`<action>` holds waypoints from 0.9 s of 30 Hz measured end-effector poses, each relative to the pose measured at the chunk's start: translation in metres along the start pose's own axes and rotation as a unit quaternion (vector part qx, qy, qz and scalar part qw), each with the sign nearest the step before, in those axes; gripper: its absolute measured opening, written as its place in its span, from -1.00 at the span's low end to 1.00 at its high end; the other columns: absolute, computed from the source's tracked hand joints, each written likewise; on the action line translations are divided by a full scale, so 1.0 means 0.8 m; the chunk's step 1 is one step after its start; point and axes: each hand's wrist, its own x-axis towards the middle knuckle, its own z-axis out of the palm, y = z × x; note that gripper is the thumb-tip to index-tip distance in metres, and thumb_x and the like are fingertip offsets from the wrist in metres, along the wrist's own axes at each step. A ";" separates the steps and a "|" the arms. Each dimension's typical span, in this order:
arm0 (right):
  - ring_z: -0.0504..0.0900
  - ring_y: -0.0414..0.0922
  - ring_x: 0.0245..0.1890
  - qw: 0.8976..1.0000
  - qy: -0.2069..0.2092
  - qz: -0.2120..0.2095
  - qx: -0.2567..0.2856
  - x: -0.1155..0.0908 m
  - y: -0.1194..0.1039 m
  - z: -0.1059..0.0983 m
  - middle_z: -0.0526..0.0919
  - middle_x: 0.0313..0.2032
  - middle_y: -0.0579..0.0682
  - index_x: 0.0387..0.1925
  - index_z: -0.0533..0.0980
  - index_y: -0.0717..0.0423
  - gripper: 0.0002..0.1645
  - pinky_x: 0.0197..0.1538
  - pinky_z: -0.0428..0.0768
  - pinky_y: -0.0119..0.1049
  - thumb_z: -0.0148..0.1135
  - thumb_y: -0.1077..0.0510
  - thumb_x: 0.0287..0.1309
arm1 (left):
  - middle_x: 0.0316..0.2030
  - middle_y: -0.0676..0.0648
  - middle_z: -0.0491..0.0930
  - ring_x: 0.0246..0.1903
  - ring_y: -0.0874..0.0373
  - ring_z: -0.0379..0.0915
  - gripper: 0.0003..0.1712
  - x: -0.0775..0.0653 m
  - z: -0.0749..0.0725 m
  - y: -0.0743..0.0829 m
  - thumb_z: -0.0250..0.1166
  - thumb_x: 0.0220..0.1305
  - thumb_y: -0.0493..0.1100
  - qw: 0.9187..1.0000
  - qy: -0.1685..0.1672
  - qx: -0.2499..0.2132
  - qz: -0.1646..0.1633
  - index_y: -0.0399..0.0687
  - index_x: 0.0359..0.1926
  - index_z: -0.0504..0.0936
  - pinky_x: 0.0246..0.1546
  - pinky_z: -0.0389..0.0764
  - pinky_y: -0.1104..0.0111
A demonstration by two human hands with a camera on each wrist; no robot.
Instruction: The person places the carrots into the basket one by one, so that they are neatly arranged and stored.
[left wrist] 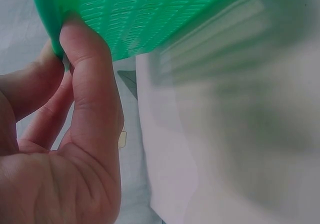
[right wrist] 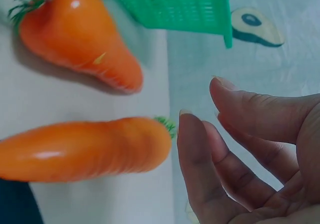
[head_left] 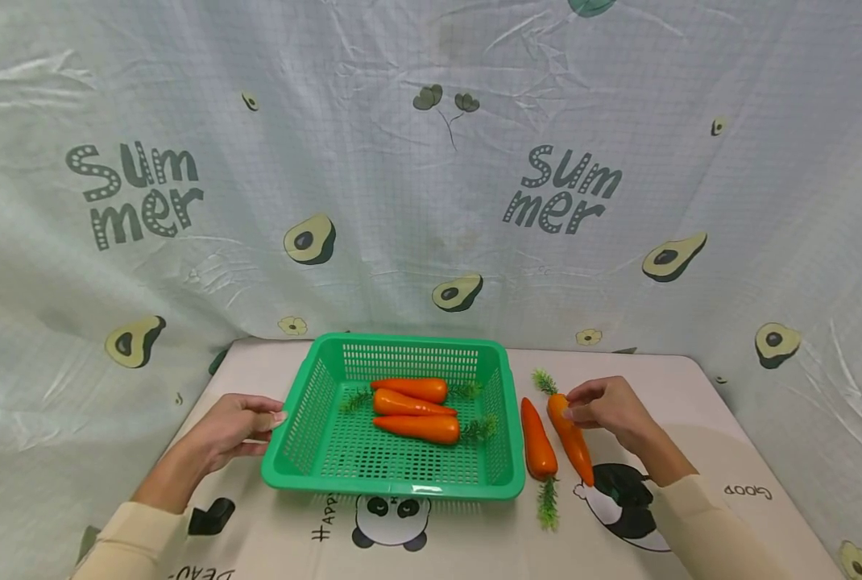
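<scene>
At the left side of a green plastic basket (head_left: 395,486), my left hand (head_left: 231,431) pinches the rim between thumb and fingers; the left wrist view shows the grip on the basket wall (left wrist: 150,14) closely. Three orange carrots with green tops lie inside, the nearest carrot (head_left: 424,428) pointing left. Right of the basket, two more carrots lie on the table. My right hand (head_left: 612,411) hovers by the upper end of the outer carrot (head_left: 572,443). In the right wrist view, a gap separates its loosely bent fingers from that carrot (right wrist: 95,149). The inner carrot (head_left: 538,443) lies beside the basket.
A pale table cover (head_left: 271,540) with printed pandas and lettering lies under everything. Behind the table hangs a light curtain (head_left: 402,185) printed with avocados and "summer". It also closes off the left and right sides.
</scene>
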 end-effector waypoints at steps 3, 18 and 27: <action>0.75 -0.07 -0.26 1.000 0.008 0.010 -0.008 -0.001 0.009 -0.001 0.74 -0.17 0.15 0.03 0.62 0.44 -0.56 -0.06 0.80 -0.16 0.48 0.24 0.19 | -0.30 0.00 0.68 -0.32 0.16 0.63 -0.52 0.000 0.000 -0.001 0.25 0.51 -0.24 1.000 0.001 0.001 -0.001 -0.51 0.29 0.49 -0.31 0.77 0.30; 0.68 -0.03 -0.29 0.993 0.057 0.052 -0.087 0.001 0.045 0.014 0.70 -0.12 0.28 0.07 0.58 0.42 -0.32 -0.15 0.77 -0.16 0.64 0.10 0.00 | -0.31 0.00 0.69 -0.33 0.16 0.63 -0.55 0.002 -0.001 -0.002 0.24 0.51 -0.26 1.000 -0.001 -0.005 0.002 -0.50 0.27 0.51 -0.33 0.77 0.31; 0.67 0.04 -0.29 0.988 0.061 0.083 -0.117 0.009 0.048 0.025 0.64 -0.05 0.40 0.06 0.55 0.47 -0.32 -0.21 0.78 -0.16 0.61 0.10 0.02 | -0.30 0.00 0.68 -0.32 0.15 0.62 -0.54 0.002 -0.001 -0.003 0.24 0.50 -0.26 1.000 0.000 -0.008 0.000 -0.50 0.27 0.50 -0.32 0.77 0.31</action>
